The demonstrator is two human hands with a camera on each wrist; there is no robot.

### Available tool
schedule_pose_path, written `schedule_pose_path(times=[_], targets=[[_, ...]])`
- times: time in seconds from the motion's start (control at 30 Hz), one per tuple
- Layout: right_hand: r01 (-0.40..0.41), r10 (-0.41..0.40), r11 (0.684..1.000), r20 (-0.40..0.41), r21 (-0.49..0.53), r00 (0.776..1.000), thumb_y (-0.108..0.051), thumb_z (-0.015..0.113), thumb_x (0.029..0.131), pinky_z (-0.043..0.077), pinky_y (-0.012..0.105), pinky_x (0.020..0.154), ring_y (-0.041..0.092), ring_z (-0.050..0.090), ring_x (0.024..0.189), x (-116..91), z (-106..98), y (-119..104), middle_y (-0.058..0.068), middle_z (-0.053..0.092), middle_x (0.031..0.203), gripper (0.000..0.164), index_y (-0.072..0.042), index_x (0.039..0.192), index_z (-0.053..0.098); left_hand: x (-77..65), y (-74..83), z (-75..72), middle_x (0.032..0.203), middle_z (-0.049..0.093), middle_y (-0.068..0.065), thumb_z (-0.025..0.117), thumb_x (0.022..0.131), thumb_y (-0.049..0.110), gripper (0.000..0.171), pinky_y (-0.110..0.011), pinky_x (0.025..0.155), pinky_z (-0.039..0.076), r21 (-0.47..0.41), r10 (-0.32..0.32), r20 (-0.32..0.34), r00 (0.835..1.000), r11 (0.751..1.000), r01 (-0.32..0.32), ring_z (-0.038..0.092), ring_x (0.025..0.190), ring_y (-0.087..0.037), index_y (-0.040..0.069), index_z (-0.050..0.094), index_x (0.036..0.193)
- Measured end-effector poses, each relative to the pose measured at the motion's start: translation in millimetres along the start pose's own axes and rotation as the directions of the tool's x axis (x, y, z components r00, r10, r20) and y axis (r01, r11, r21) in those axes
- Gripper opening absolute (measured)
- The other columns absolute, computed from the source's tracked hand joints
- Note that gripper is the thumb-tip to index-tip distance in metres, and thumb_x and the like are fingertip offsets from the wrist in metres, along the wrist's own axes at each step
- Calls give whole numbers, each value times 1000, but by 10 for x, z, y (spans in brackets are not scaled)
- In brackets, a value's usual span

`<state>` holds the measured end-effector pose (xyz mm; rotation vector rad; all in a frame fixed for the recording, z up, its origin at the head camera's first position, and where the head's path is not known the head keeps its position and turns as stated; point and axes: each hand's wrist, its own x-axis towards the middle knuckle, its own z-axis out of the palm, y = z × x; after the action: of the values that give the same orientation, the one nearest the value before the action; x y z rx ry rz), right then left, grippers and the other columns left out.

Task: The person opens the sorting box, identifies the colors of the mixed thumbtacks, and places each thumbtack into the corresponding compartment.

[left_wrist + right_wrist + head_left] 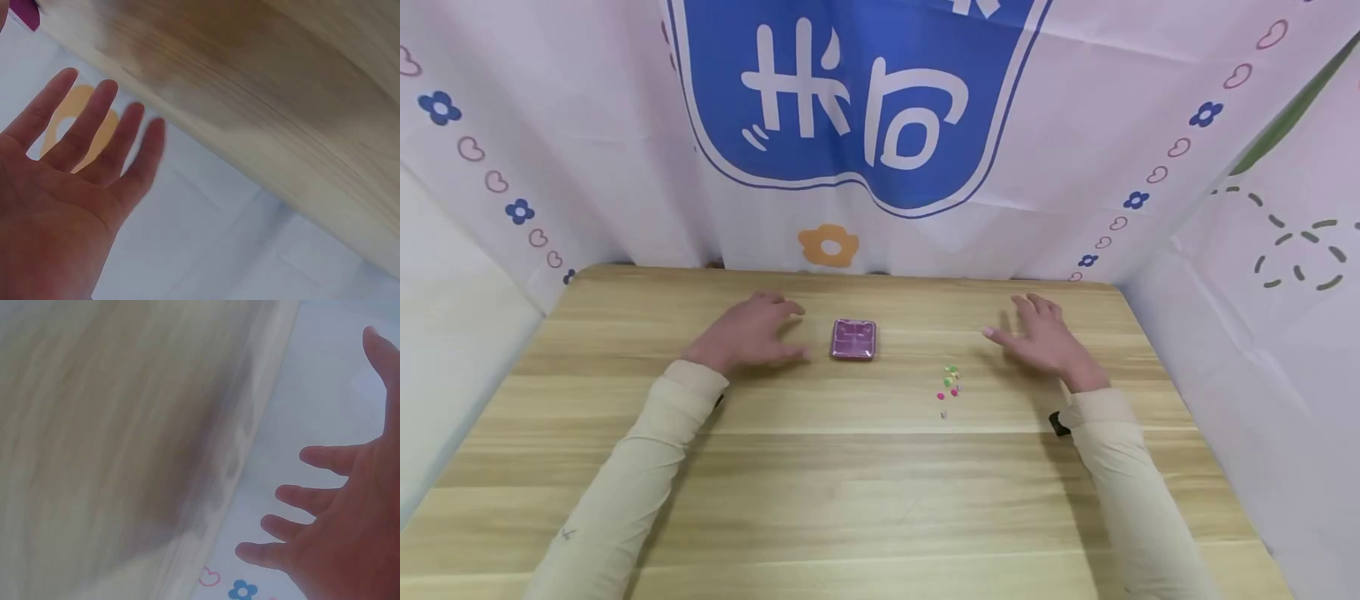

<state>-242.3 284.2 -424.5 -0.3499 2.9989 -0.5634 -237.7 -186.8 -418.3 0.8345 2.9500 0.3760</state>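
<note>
At far left, a cream long sleeve (625, 492) runs up to the left hand (747, 333), palm down over the counter (865, 492), fingers loosely spread, holding nothing; the left wrist view shows the palm open with four straight fingers (94, 128) fanned out, slightly blurred. Counter is light wood, straight grain in plank-like bands, rounded corners, matte. Just right of the left hand's fingertips, not touching, sits a small tray (853, 339), squarish with rounded corners, glossy magenta-purple, shallow, faint dividers inside; can't tell what is in it. Further right, nearer the front edge, lies a loose cluster of tiny beads (951, 382), pink, green and yellow, roundish, scattered flat on the wood, apart from the tray and from both hands. Right hand (1045, 340) hovers or rests low just beyond the beads, fingers straight and splayed, thumb out, gripping nothing; right wrist view confirms spread fingers (325, 459), motion-blurred. Cream sleeve there too, with a dark strap (1058, 423) at the wrist. Behind the counter hangs a soft white cloth backdrop (1075, 167), creased, printed with a blue shield shape, white characters, an orange flower, small hearts and blue flowers.
</note>
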Motion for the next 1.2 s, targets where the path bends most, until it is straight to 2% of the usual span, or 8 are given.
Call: schedule_pose_path(times=[0.17,0.27,0.53,0.63,0.83,0.93,1.07,1.2], targets=[[2,-2,1000,0,14,1000,-76,45,78,24,71,96,47,10,132,40,13,-108,28,17,149,102,-3,145,25,66,91,29,125,57,-14,70,72,60,75,-55,105,26,-22,36,-10,999,999,-36,42,118,-35,7,57,124],[5,-5,1000,0,23,1000,-76,46,77,24,72,96,48,12,131,61,18,-172,28,18,149,102,-3,145,25,109,146,66,123,58,-14,70,69,62,78,-54,105,26,-30,42,-20,999,999,-42,44,115,-33,8,58,123],[61,-60,995,-21,83,998,-75,50,77,29,70,94,47,18,129,91,41,-365,27,23,147,99,-5,144,29,200,239,157,127,55,-12,71,64,66,86,-53,105,27,-48,-11,-9,1000,999,11,40,119,-32,9,55,127],[80,-76,991,-38,109,996,-72,51,79,29,68,96,46,20,129,104,58,-414,26,25,146,96,-5,144,29,217,277,192,128,55,-11,73,60,67,91,-51,100,35,-70,-24,-23,999,997,23,38,119,-31,9,54,128],[99,-88,964,-55,247,995,-67,54,81,37,56,95,38,40,119,92,85,-522,19,36,142,89,-3,141,35,231,311,246,131,53,-8,76,56,66,98,-51,99,36,-99,-44,-15,999,994,43,36,120,-29,10,50,132],[94,-81,960,-60,265,995,-67,53,81,40,55,93,37,43,116,91,88,-558,17,38,142,87,-6,141,36,237,325,255,132,52,-7,78,54,65,99,-51,99,37,-113,-58,-1,998,992,58,35,120,-29,11,50,132],[84,-69,959,-63,269,996,-67,54,81,41,56,91,36,44,116,79,78,-589,15,39,141,86,-7,140,38,277,360,261,133,51,-8,77,56,65,97,-49,99,37,-98,-35,27,999,995,37,35,119,-28,11,49,133],[94,-83,954,-53,283,995,-67,54,81,42,55,91,35,45,115,76,89,-657,14,43,138,84,-5,136,43,345,391,267,131,50,-9,72,61,68,94,-47,95,42,-40,12,44,999,999,-11,39,114,-27,12,48,133]])
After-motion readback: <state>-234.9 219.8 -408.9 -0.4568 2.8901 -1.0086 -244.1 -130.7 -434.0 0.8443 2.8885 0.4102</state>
